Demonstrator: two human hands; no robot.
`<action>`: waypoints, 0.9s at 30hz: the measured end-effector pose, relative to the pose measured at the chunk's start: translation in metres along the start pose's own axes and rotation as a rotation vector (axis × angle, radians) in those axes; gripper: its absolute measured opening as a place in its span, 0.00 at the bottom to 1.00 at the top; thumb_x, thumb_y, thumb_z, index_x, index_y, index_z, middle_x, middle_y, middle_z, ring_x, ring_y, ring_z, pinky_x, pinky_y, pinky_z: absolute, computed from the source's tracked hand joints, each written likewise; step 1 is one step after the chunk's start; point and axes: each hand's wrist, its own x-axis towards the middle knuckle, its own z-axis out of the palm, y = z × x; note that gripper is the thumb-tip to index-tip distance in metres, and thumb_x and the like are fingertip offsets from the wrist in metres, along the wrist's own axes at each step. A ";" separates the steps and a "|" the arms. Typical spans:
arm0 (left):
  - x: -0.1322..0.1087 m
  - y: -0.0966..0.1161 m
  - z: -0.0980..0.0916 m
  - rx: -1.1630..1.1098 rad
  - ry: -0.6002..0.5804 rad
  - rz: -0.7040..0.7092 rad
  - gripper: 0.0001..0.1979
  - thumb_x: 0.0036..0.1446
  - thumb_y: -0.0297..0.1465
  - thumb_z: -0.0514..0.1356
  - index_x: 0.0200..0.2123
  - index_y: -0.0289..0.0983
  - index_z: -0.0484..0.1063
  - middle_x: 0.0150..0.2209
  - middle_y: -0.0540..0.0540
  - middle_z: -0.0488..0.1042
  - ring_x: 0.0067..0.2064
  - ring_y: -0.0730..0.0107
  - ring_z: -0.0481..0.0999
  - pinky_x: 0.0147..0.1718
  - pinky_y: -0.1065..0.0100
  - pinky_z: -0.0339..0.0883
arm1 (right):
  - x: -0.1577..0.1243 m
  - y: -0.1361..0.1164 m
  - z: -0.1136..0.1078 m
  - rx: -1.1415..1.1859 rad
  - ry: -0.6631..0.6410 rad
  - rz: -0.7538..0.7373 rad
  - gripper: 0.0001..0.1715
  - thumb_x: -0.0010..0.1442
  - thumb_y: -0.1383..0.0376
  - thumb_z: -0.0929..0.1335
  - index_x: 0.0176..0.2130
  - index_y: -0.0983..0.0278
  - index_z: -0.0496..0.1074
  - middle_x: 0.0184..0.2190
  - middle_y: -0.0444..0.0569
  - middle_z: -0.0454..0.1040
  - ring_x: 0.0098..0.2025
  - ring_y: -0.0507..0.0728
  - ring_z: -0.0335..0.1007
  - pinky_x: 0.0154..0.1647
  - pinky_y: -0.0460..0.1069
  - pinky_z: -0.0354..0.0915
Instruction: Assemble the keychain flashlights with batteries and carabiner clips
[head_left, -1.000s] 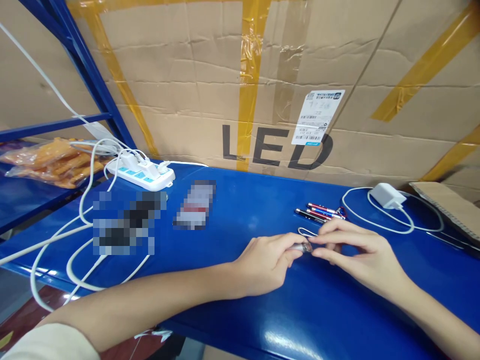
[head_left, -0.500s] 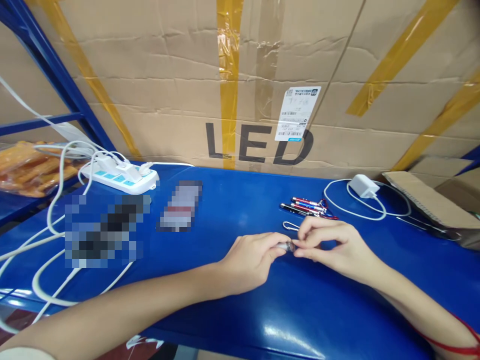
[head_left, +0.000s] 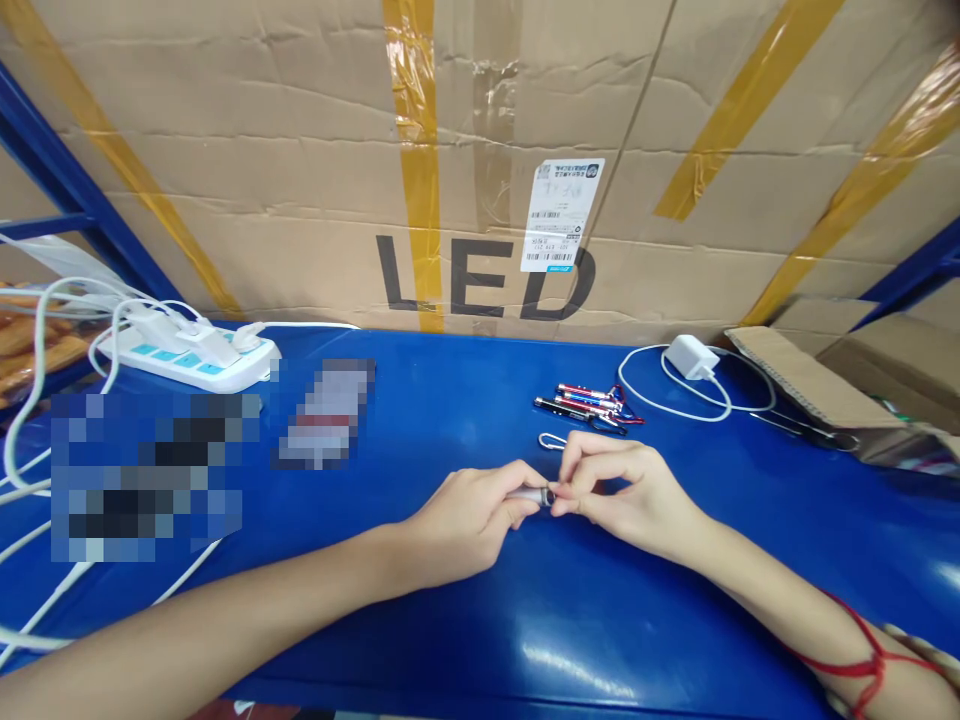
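Note:
My left hand point(head_left: 465, 520) is closed around a small silver metal tube point(head_left: 531, 494), perhaps a mini flashlight body, whose dark open-looking end points right. Thumb and fingers of my right hand point(head_left: 622, 490) are pinched together right at that end; whatever is between the fingertips is too small or hidden to make out. Just behind the right fingers lies a silver carabiner clip point(head_left: 551, 440), partly covered by them. Beyond it several slim pen-like metal lights point(head_left: 581, 402) in red, blue and black lie in a bunch with cords.
On the blue tabletop point(head_left: 450, 400) a white charger point(head_left: 691, 357) and its looped cable lie at back right, near a cardboard flap point(head_left: 802, 385). A white power strip point(head_left: 191, 358) with cables is at left, beside blurred-out items. A large cardboard box point(head_left: 315, 200) stands behind.
The camera view has turned slightly right, so everything sits further left in the picture. Both hands stay together at the tube's end, with hardly any change in grip.

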 end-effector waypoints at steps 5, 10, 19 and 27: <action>0.000 -0.004 0.002 -0.017 0.027 0.001 0.11 0.60 0.26 0.48 0.40 0.38 0.68 0.27 0.53 0.70 0.28 0.75 0.70 0.29 0.75 0.61 | -0.002 0.001 0.003 -0.032 0.043 0.012 0.17 0.55 0.58 0.70 0.22 0.66 0.76 0.20 0.45 0.66 0.20 0.47 0.61 0.18 0.44 0.59; 0.000 -0.006 0.004 -0.041 0.046 0.019 0.11 0.60 0.26 0.49 0.42 0.39 0.69 0.30 0.53 0.73 0.30 0.75 0.72 0.32 0.75 0.62 | -0.003 0.003 0.005 -0.041 0.048 -0.002 0.18 0.55 0.59 0.70 0.20 0.67 0.73 0.19 0.44 0.65 0.20 0.47 0.58 0.18 0.43 0.57; 0.001 -0.006 0.005 -0.081 0.117 0.037 0.08 0.58 0.25 0.52 0.38 0.39 0.69 0.37 0.51 0.77 0.35 0.73 0.75 0.35 0.75 0.64 | -0.002 -0.002 0.009 0.012 0.039 0.248 0.22 0.50 0.56 0.71 0.16 0.66 0.62 0.18 0.42 0.62 0.18 0.46 0.53 0.16 0.43 0.52; 0.002 -0.007 0.007 -0.127 0.165 0.025 0.06 0.58 0.27 0.53 0.38 0.37 0.69 0.35 0.49 0.77 0.33 0.71 0.75 0.32 0.74 0.65 | 0.001 -0.002 0.011 0.197 0.001 0.542 0.25 0.45 0.50 0.72 0.17 0.65 0.61 0.14 0.40 0.61 0.15 0.44 0.50 0.14 0.43 0.47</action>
